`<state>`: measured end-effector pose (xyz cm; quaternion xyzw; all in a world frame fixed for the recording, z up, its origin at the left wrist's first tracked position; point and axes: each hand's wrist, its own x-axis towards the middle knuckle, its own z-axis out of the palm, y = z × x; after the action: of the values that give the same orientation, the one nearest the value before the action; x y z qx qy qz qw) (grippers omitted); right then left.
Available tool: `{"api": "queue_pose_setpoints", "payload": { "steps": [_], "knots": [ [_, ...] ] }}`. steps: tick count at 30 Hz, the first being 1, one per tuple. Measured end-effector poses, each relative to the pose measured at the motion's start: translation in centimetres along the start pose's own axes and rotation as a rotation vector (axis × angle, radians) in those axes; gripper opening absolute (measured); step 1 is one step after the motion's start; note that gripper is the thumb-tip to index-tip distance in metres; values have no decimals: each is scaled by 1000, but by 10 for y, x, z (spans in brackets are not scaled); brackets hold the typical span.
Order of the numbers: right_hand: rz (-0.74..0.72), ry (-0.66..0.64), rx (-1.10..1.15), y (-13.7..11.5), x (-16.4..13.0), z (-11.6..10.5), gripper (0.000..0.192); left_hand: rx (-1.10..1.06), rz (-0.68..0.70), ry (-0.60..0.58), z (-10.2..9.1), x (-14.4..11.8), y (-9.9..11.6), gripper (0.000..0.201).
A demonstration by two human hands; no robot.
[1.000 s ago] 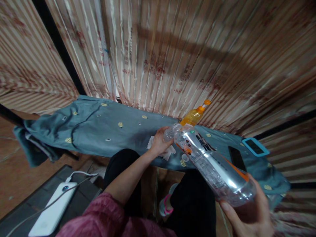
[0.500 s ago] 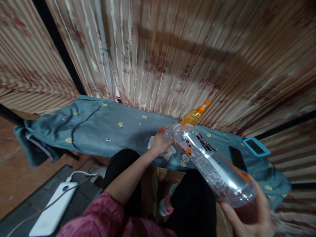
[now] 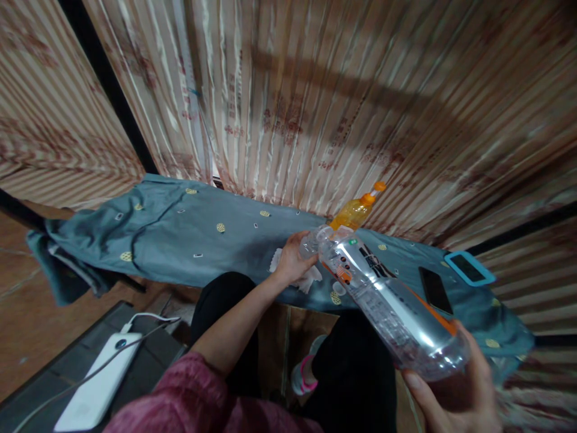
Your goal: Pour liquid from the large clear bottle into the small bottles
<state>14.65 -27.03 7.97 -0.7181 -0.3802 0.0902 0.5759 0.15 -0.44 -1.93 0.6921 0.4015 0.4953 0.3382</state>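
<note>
The large clear bottle (image 3: 387,304) is tilted above the table's near edge, neck against a small clear container (image 3: 310,242). The right hand (image 3: 455,391) grips its base; the left hand (image 3: 292,260) clasps the container. An orange bottle (image 3: 356,210) stands at the far edge of the blue cloth (image 3: 180,234).

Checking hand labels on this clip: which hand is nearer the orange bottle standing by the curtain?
Left. The left hand is just in front of the orange bottle, holding a small clear cup. The right hand is far back, gripping the base of the large clear bottle.

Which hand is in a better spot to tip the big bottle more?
Probably the right hand: it grips the big clear bottle by its base. The left hand is busy holding a small glass at the neck.
</note>
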Motion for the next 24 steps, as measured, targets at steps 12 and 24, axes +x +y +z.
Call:
{"api": "queue_pose_setpoints", "payload": {
  "steps": [12,24],
  "knots": [
    [-5,13,5,-2,-1,3,122,10,-23,-11,-3,0,4,58],
    [-74,-5,-64,12,1,-3,115,4,-11,2,-2,-2,4,58]
  ]
}}
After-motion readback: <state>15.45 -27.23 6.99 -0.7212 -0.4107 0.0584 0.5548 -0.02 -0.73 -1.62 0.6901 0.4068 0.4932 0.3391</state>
